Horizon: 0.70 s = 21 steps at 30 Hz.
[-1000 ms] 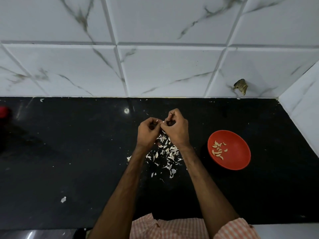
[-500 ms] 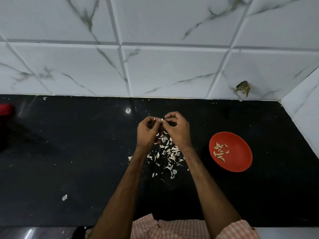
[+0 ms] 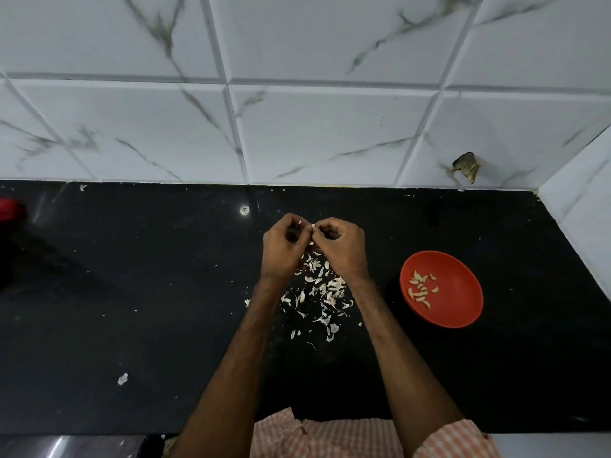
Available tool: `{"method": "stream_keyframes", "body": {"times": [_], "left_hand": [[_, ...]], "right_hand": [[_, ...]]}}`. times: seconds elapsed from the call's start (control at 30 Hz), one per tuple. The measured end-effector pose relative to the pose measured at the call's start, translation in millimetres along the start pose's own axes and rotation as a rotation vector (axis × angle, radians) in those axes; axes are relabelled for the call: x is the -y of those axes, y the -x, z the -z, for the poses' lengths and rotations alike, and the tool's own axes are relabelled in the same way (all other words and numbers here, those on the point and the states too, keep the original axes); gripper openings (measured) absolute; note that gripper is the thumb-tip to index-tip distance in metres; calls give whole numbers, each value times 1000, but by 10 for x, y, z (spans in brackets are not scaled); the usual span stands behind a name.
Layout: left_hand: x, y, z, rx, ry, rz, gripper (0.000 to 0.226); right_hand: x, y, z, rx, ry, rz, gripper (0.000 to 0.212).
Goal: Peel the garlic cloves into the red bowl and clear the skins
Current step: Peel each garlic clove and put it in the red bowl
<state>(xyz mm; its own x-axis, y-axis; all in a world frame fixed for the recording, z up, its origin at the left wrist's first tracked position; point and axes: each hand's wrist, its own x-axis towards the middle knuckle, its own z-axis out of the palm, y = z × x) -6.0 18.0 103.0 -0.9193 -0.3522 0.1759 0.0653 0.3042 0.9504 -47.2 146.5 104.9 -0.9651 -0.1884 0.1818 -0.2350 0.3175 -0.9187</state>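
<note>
You stand at a glossy black stone countertop point(image 3: 132, 292) that spans the view. At twelve o'clock a tiled wall point(image 3: 297, 127) of white, grey-veined marble squares rises from its back edge. A side wall point(image 3: 588, 226) of the same tile closes the corner at three o'clock. Near that corner, at two o'clock from your hands, one tile has a ragged brownish hole point(image 3: 466, 166).

Your left hand point(image 3: 284, 249) and right hand point(image 3: 340, 249) meet above the middle of the counter; the fingers of both are curled in tight, and the fingertips pinch one small garlic clove point(image 3: 312, 227) between them; a flake of skin stands up just beside it on the left fingertips.

Directly beneath your hands and towards six o'clock the skins point(image 3: 324, 289) lie scattered in a loose white heap on the dark stone. One stray scrap point(image 3: 122, 379) lies well apart at eight o'clock, and small specks dot the back edge.

The red bowl point(image 3: 459, 292) sits on the counter at four o'clock from your hands, apart from the heap; a handful of peeled cloves point(image 3: 420, 290) lies in its left half.

A blurred red object point(image 3: 10, 209) shows at the nine o'clock edge; what it is I cannot tell. A small bright glint point(image 3: 244, 210) marks the stone at eleven o'clock. An orange-and-white checked shirt point(image 3: 330, 438) fills the six o'clock edge.
</note>
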Motion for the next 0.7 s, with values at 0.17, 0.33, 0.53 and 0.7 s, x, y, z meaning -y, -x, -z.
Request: {"method": "stream_keyframes", "body": {"times": [0.17,0.33,0.53,0.7], "left_hand": [[0,-13,4,70,-58,-11,5],[-48,16,26,85,-2,50,4],[-60,10,36,72,-7,45,10],[-117,32,42,96,-11,19,14]], "right_hand": [[-5,-15,26,-3,54,20,4],[3,-6,23,-11,41,27,2],[-18,-13,44,0,-62,-27,2],[-31,1,76,4,-68,-28,11]]}}
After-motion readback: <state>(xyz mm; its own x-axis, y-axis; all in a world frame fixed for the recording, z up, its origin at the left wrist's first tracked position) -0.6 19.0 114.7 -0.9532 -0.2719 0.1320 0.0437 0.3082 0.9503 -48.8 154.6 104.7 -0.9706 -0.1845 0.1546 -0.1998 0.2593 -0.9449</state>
